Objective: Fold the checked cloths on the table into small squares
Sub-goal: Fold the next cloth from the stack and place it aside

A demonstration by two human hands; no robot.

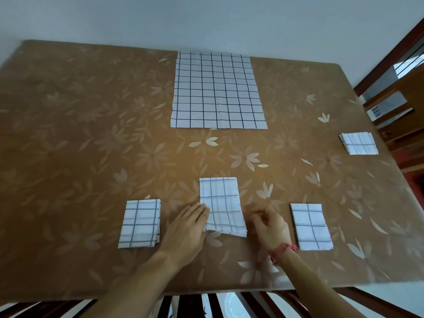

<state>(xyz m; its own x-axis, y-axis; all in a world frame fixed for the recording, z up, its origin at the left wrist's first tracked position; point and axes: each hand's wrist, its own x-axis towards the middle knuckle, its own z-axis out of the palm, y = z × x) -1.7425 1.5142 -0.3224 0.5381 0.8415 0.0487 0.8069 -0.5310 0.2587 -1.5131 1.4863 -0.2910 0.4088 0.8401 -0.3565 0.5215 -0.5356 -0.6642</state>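
A folded strip of white cloth with dark checks (221, 206) lies in front of me, its near edge slightly lifted. My left hand (187, 228) rests flat with its fingertips on the strip's left edge. Just right of the strip, my right hand (269, 224) has its fingers curled and blurred, holding nothing that I can see. Folded checked squares lie at the left (140, 223), at the right (311, 227) and at the far right (359, 143). A large unfolded checked cloth (218, 91) lies flat at the back.
The table (80, 134) has a brown cover with a pale flower print. Dark wooden chairs stand at the right edge (394, 106) and below the near edge (206, 306). A pale wall rises behind.
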